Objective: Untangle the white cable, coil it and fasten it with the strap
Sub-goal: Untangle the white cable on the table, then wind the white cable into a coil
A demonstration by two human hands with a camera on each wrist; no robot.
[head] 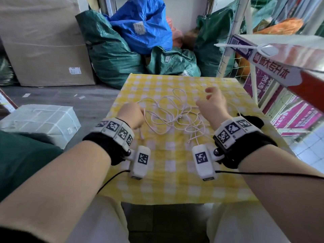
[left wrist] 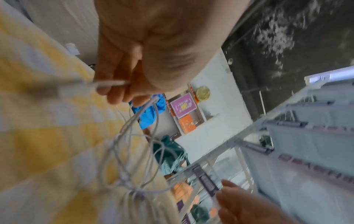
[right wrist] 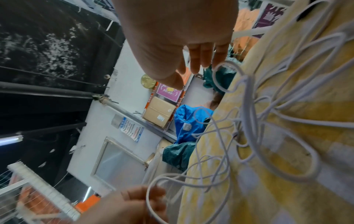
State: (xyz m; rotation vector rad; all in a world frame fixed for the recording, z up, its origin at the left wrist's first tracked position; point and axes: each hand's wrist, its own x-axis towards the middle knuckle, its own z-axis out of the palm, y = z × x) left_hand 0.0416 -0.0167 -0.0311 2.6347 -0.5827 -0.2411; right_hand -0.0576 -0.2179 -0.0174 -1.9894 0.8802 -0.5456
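Observation:
The white cable (head: 171, 113) lies in a loose tangle of loops on the yellow checked tablecloth (head: 175, 165). My left hand (head: 131, 116) is at the tangle's left side, fingers curled round a strand near one end (left wrist: 113, 83). The plug end hangs below that hand (head: 141, 135). My right hand (head: 212, 100) hovers just above the tangle's right side. Its fingers (right wrist: 191, 63) are relaxed and hold nothing. A short black strip (right wrist: 308, 14), possibly the strap, lies on the cloth by my right wrist; I cannot tell for sure.
Beyond the table's far edge are green bags (head: 112, 55), a blue bag (head: 143, 23) and a big cardboard box (head: 43, 41). A wrapped white parcel (head: 38, 120) sits on the floor at left. A white netted rack (head: 228, 55) and a red-and-white box (head: 280, 55) crowd the right.

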